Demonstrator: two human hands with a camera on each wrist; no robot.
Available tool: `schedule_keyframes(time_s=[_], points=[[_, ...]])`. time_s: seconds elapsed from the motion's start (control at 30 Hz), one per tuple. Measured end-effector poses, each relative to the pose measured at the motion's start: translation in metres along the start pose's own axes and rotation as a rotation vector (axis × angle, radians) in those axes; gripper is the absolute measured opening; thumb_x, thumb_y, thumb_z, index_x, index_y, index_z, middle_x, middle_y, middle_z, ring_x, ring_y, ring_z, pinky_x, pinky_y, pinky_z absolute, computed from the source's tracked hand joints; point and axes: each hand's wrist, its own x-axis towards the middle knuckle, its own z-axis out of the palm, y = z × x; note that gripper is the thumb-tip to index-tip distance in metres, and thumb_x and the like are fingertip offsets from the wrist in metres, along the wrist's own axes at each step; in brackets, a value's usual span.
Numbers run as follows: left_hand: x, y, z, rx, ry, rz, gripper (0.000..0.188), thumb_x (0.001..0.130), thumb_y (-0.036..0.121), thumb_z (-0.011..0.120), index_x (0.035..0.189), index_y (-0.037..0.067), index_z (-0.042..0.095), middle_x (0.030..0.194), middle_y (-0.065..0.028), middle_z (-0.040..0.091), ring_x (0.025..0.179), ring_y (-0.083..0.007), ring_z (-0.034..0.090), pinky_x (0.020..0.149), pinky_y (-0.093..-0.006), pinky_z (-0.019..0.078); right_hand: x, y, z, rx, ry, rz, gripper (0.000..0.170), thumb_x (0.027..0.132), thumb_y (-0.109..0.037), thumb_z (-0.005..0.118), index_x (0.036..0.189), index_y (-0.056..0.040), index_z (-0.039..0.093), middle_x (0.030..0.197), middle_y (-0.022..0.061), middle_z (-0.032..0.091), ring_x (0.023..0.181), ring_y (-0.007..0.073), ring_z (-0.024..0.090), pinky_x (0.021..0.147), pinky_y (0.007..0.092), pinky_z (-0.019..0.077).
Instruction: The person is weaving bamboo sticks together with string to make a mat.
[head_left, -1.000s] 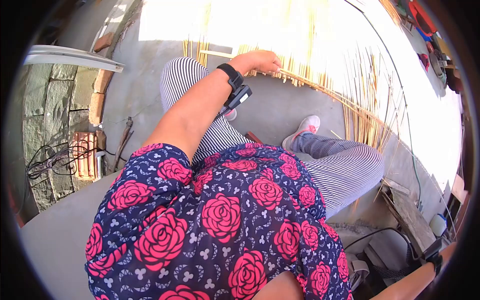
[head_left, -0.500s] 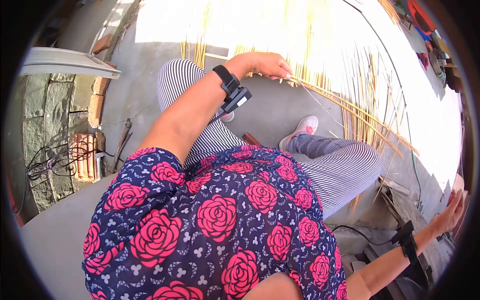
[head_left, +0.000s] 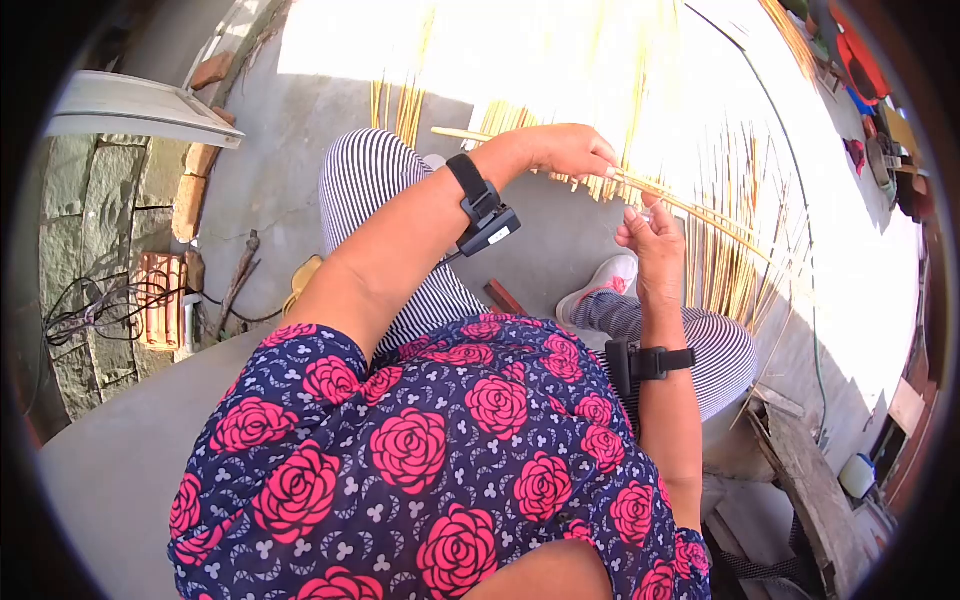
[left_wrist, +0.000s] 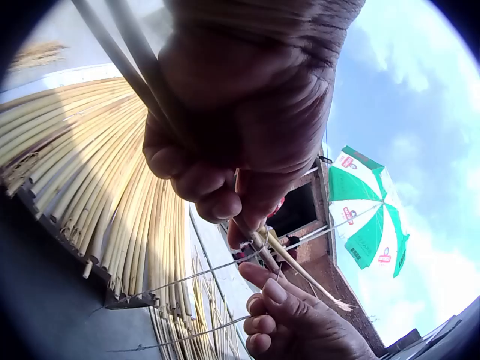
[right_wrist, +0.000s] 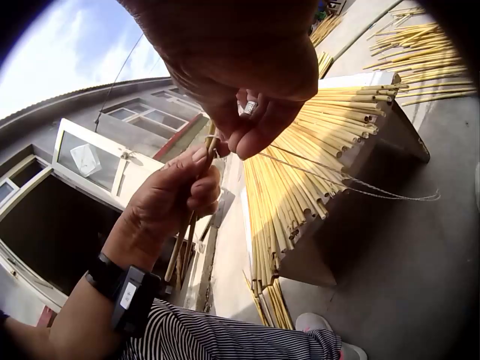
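Observation:
My left hand [head_left: 575, 150] grips a pair of thin reed stalks [right_wrist: 181, 247], with its fingers curled round them. Close by, my right hand [head_left: 655, 250] pinches a thin string [left_wrist: 202, 274] between thumb and fingers. In the right wrist view the string is looped round the stalks [right_wrist: 212, 138] right at the left fingertips, and a long loop of it trails over the laid-out reeds [right_wrist: 300, 180]. A ring [right_wrist: 250, 107] shows on the right hand. Seen from the left wrist, the stalks run past the left fist and their far ends stick out beyond it.
Many yellow reeds lie side by side on a low stand [right_wrist: 307, 266] before my knees. More loose reeds [head_left: 725, 220] lie at the right. A hose [head_left: 780, 110] crosses the floor. Old boards [head_left: 805, 470] stand at lower right; bricks [head_left: 162, 300] and cables lie left.
My right hand has swung in from the far right edge to beside the left hand. The left hand, still gripping the stalks, has shifted slightly right and down.

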Motion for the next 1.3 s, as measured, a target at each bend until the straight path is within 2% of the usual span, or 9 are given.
schedule_keyframes(time_s=[0.1, 0.27, 0.37, 0.53, 0.63, 0.7, 1.07, 1.23, 1.3], points=[[0.004, 0.005, -0.002, 0.023, 0.002, 0.044, 0.031, 0.089, 0.027, 0.056, 0.109, 0.004, 0.064, 0.072, -0.0020, 0.060, 0.063, -0.0103, 0.052, 0.061, -0.0269, 0.0452, 0.006, -0.002, 0.018, 0.272, -0.096, 0.101, 0.041, 0.087, -0.010, 0.063, 0.124, 0.0022, 0.051, 0.078, 0.0017, 0.058, 0.062, 0.0086, 0.059, 0.055, 0.0215, 0.0525], [0.004, -0.005, -0.001, -0.001, 0.002, 0.022, 0.032, 0.088, 0.027, 0.056, 0.109, 0.004, 0.064, 0.074, -0.0025, 0.061, 0.065, -0.0103, 0.054, 0.061, -0.0269, 0.0454, 0.006, 0.001, 0.016, 0.397, -0.145, 0.273, 0.015, 0.090, -0.014, 0.060, 0.098, -0.0019, 0.063, 0.074, 0.0004, 0.061, 0.060, 0.0081, 0.059, 0.056, 0.0205, 0.0527], [0.008, -0.012, -0.001, -0.004, -0.006, -0.004, 0.032, 0.088, 0.029, 0.056, 0.110, 0.005, 0.064, 0.076, -0.0035, 0.062, 0.066, -0.0110, 0.054, 0.062, -0.0273, 0.0457, 0.002, -0.008, 0.010, 0.329, -0.190, 0.199, 0.017, 0.090, -0.018, 0.059, 0.093, -0.0022, 0.063, 0.073, 0.0004, 0.060, 0.059, 0.0075, 0.058, 0.055, 0.0203, 0.0514], [0.016, -0.025, 0.009, 0.299, 0.011, -0.031, 0.033, 0.089, 0.031, 0.054, 0.108, 0.008, 0.065, 0.080, -0.0061, 0.066, 0.068, -0.0165, 0.057, 0.066, -0.0319, 0.0463, 0.014, -0.014, 0.012, 0.038, 0.005, 0.077, 0.014, 0.089, -0.016, 0.059, 0.086, -0.0030, 0.062, 0.069, 0.0008, 0.057, 0.055, 0.0074, 0.054, 0.050, 0.0203, 0.0465], [0.020, -0.035, 0.018, 0.181, 0.040, 0.033, 0.032, 0.087, 0.031, 0.053, 0.106, 0.008, 0.065, 0.080, -0.0079, 0.066, 0.071, -0.0203, 0.060, 0.068, -0.0350, 0.0459, 0.032, -0.018, 0.009, -0.008, 0.078, 0.045, 0.012, 0.087, -0.015, 0.061, 0.085, -0.0030, 0.062, 0.067, 0.0012, 0.057, 0.054, 0.0074, 0.052, 0.049, 0.0205, 0.0458], [0.025, -0.037, 0.016, 0.205, 0.007, -0.074, 0.030, 0.087, 0.030, 0.053, 0.105, 0.010, 0.066, 0.079, -0.0090, 0.066, 0.073, -0.0219, 0.060, 0.068, -0.0359, 0.0458, 0.047, -0.018, 0.011, 0.023, 0.081, 0.064, 0.012, 0.087, -0.014, 0.061, 0.084, -0.0029, 0.062, 0.067, 0.0016, 0.057, 0.053, 0.0072, 0.052, 0.049, 0.0205, 0.0457], [0.052, -0.070, -0.003, 0.448, 0.005, -0.173, 0.026, 0.085, 0.031, 0.050, 0.091, 0.011, 0.065, 0.084, -0.0097, 0.066, 0.081, -0.0292, 0.062, 0.073, -0.0418, 0.0469, 0.146, 0.053, 0.022, -0.512, 0.068, -0.078, 0.023, 0.088, -0.019, 0.059, 0.069, -0.0075, 0.054, 0.057, -0.0012, 0.051, 0.050, 0.0074, 0.045, 0.048, 0.0240, 0.0372], [0.042, -0.048, 0.019, 0.543, -0.004, -0.250, 0.025, 0.084, 0.030, 0.050, 0.089, 0.013, 0.067, 0.090, -0.0089, 0.067, 0.087, -0.0300, 0.062, 0.075, -0.0441, 0.0476, 0.125, 0.054, 0.015, -0.582, 0.142, 0.007, 0.024, 0.090, -0.020, 0.057, 0.070, -0.0072, 0.054, 0.056, -0.0019, 0.049, 0.050, 0.0069, 0.042, 0.048, 0.0244, 0.0359], [0.040, -0.050, 0.024, 0.530, 0.096, -0.243, 0.023, 0.086, 0.033, 0.054, 0.084, 0.012, 0.064, 0.087, -0.0088, 0.065, 0.084, -0.0283, 0.062, 0.072, -0.0432, 0.0472, 0.130, 0.061, 0.011, -0.645, 0.135, -0.011, 0.025, 0.087, -0.027, 0.059, 0.072, -0.0071, 0.058, 0.058, 0.0020, 0.056, 0.052, 0.0120, 0.050, 0.052, 0.0296, 0.0412]])
